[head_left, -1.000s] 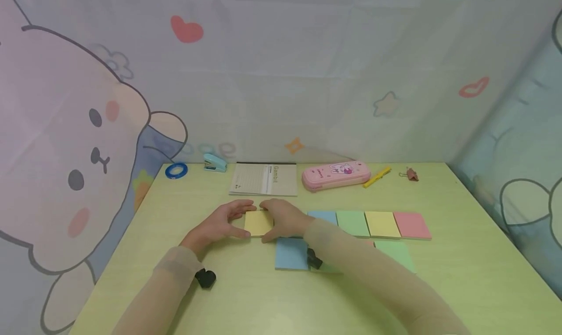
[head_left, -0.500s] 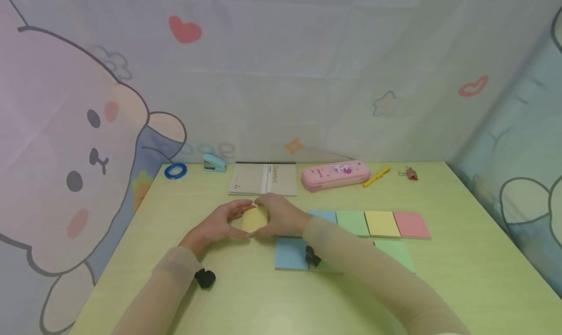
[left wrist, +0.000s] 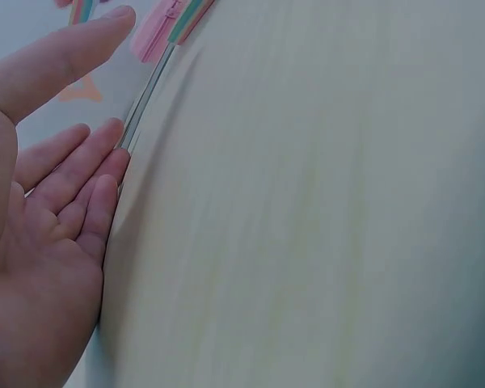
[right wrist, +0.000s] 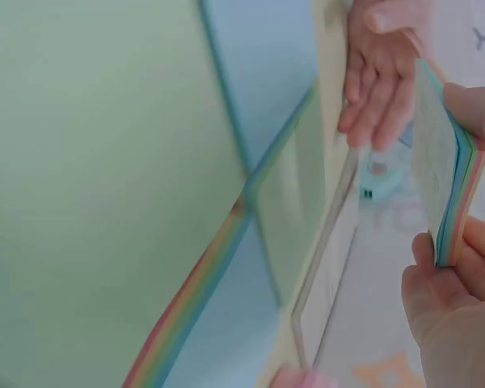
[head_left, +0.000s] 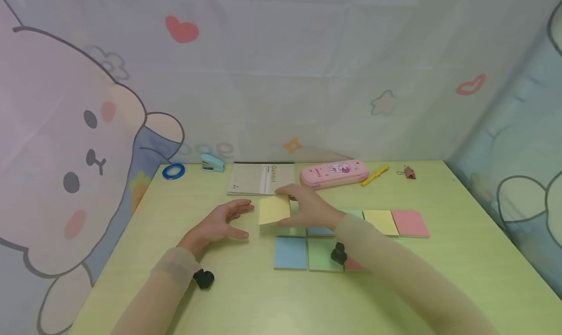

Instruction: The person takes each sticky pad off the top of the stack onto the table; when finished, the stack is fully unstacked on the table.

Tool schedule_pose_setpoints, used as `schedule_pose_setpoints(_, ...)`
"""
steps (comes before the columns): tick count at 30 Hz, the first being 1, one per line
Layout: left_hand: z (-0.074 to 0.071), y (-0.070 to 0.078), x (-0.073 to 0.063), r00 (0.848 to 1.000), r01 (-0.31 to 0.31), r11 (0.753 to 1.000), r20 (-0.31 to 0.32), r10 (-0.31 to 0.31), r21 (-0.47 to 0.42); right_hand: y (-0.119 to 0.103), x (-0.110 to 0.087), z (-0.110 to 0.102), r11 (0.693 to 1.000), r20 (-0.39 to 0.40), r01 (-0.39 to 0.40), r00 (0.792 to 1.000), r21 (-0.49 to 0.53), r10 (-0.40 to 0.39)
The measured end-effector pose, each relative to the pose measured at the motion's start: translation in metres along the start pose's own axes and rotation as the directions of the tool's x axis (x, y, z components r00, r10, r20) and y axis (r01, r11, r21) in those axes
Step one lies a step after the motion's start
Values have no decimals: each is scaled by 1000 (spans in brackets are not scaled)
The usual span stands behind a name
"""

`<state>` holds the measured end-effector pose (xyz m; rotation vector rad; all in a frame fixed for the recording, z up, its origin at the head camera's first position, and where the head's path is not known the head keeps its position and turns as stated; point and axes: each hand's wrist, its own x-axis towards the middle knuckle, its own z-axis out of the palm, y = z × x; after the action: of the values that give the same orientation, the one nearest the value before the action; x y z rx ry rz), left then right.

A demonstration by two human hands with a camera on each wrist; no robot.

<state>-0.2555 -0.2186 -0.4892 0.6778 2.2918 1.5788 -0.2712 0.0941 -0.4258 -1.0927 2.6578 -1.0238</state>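
My right hand (head_left: 309, 209) pinches a sticky note pad (head_left: 274, 210) with a yellow top, raised off the table and tilted. Its edge shows stacked coloured layers (right wrist: 462, 190) between thumb and fingers in the right wrist view. To its left, my left hand (head_left: 217, 224) is apart from the pad, fingers loosely extended, holding nothing. Below and right of the held pad lie two rows of sticky note pads. The front row has blue (head_left: 291, 253), green (head_left: 322, 254) and red (head_left: 352, 265) ones; the back row includes yellow (head_left: 381, 221) and pink (head_left: 410, 223). My right arm covers part of both rows.
Along the table's back edge lie blue tape (head_left: 173, 171), a light-blue stapler (head_left: 212, 163), a notebook (head_left: 260, 178), a pink pencil case (head_left: 334, 173), a yellow pen (head_left: 375, 175) and a binder clip (head_left: 408, 172). A printed curtain (head_left: 272, 81) hangs behind.
The yellow-topped pad has come up off the table and moved right in my right hand, away from my left hand. The left hand has stayed about where it was.
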Motion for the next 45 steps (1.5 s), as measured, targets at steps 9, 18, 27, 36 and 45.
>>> schedule_pose_setpoints(9,1,5,-4,1000,22,1000,6,-22,5,29,-76,-38,984,-69,-11,997,180,24)
schedule_pose_setpoints(18,1,2,-3,1000,10,1000,17,-10,-2,64,-157,-73,979,-98,-88,989,183,107)
schedule_pose_setpoints(27,-2,0,-3,1000,0,1000,4,0,0,96,-220,-102,981,-143,-118,980,157,140)
schedule_pose_setpoints(36,-1,-1,-3,1000,0,1000,8,1,-17,121,-273,-114,983,-195,-145,967,115,166)
schedule_pose_setpoints(45,-2,0,-3,1000,19,1000,10,-19,-1,138,-304,-122,987,-185,-113,974,118,133)
